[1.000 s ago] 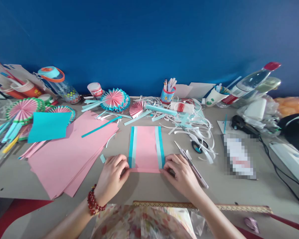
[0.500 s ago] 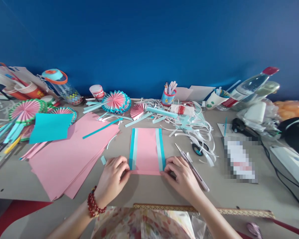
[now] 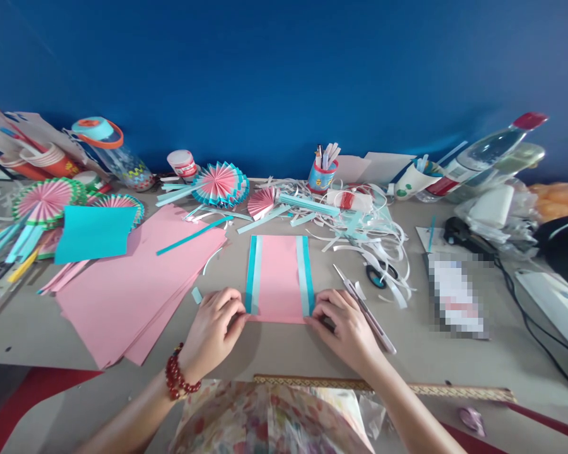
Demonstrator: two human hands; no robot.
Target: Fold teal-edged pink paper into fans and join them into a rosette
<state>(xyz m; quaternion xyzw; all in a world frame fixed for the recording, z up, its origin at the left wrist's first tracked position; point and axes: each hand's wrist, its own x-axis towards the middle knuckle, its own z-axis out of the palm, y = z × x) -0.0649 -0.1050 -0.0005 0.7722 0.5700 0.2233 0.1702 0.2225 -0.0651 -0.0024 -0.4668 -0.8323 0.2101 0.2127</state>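
Left hand (image 3: 215, 325): fingers curled, fingertips pinching the near left corner of a pink rectangular paper sheet (image 3: 279, 277). A red bead bracelet (image 3: 177, 378) sits on that wrist.

Right hand (image 3: 343, 325): same posture, fingertips pinched on the sheet's near right corner.

The sheet lies flat on the grey bench (image 3: 284, 353), directly in front of the person, between the two hands, with its long sides running away from them. A teal strip and a pale-blue strip border each long side. The near edge appears slightly lifted or folded; cannot tell which.

Just right of the right hand: a slim grey craft knife (image 3: 366, 312), lying diagonally. Beyond it, teal-handled scissors (image 3: 378, 275) among loose white paper trimmings (image 3: 373, 233).

Left of the left hand: a fanned stack of plain pink paper sheets (image 3: 132, 284), with a turquoise paper sheet (image 3: 92, 233) on its far left corner.

Far side, near the blue wall: a pleated pink-and-teal paper rosette (image 3: 220, 185), a small blue pen cup (image 3: 322, 173), and a clear plastic bottle with a red cap (image 3: 483, 154), leaning.
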